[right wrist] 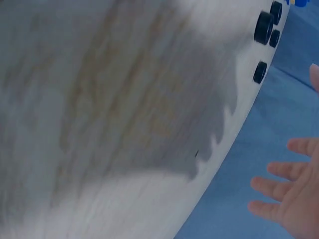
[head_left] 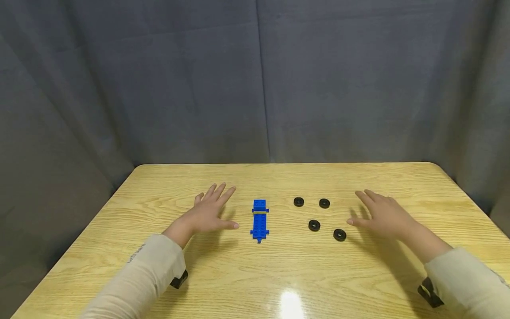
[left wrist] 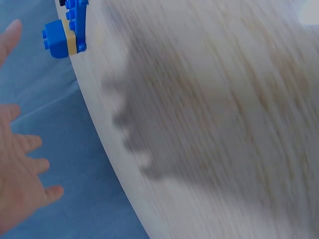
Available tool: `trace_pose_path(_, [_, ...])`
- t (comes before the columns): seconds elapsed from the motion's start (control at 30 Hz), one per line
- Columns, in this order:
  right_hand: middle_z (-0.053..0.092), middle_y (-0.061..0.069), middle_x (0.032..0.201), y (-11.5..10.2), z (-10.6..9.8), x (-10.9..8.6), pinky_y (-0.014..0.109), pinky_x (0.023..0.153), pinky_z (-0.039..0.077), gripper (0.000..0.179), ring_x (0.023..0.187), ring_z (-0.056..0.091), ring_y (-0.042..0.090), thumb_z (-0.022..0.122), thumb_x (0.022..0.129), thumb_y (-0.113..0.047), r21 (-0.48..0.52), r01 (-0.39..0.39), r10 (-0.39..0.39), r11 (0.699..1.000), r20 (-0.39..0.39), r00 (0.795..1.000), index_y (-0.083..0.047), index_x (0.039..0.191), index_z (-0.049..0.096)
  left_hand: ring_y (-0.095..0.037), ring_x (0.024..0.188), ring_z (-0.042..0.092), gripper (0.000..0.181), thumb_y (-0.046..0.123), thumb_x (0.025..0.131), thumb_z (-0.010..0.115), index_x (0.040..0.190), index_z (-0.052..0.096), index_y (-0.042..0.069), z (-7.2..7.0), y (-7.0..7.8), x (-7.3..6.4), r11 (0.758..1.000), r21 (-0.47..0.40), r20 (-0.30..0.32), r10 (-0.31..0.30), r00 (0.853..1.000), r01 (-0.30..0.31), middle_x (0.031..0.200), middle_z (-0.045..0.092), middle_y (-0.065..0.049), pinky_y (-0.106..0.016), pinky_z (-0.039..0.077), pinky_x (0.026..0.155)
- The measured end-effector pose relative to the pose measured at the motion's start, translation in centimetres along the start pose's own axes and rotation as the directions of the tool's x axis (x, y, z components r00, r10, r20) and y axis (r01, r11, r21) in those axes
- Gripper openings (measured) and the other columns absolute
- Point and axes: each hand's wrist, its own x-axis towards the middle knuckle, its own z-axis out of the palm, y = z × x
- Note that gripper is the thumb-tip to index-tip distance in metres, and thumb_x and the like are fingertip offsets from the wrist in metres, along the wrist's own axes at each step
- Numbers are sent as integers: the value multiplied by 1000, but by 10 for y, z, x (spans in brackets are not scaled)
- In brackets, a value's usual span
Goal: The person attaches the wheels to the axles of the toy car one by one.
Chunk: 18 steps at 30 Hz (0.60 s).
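Observation:
A blue toy-brick vehicle base (head_left: pixel 260 225) lies near the middle of the table, with a raised blue block and a yellow strip at its far end and short pegs at its sides. To its left my left hand (head_left: pixel 207 214) hovers over the table, fingers spread, holding nothing. Several black tires (head_left: pixel 314 225) lie flat to the right of the base. My right hand (head_left: pixel 384 216) is held above the table right of the tires, its fingers extended and nothing in it. In the left wrist view the blue base (left wrist: pixel 75 30) shows beyond the fingers.
The light wooden table (head_left: pixel 239 279) has rounded far corners and a bright glare spot near the front. A grey curtain (head_left: pixel 199 88) hangs behind its far edge and around both sides. Each wrist wears a black camera mount (head_left: pixel 179 279) under the sleeve.

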Motion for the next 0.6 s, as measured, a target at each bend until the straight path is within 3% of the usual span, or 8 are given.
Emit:
trace_pose_path(0.3, [35,32,123,-7,5,-4,56,88,26,83,108,34,48,50,77,-56,75,80,-81,994,11,997,6,129,31,-30,128,1,97,53,70,62,140,4,20,7,10,7,999,-30,58,36,998,-34,143,1,-9,-58,7,93])
trace_pose_path(0.6, [40,30,119,-18,9,-10,55,86,29,83,107,38,46,54,75,-55,154,111,-117,982,30,993,6,127,34,-32,126,12,99,52,69,64,140,2,24,20,17,16,997,-29,98,71,993,-68,143,4,-8,-52,13,93])
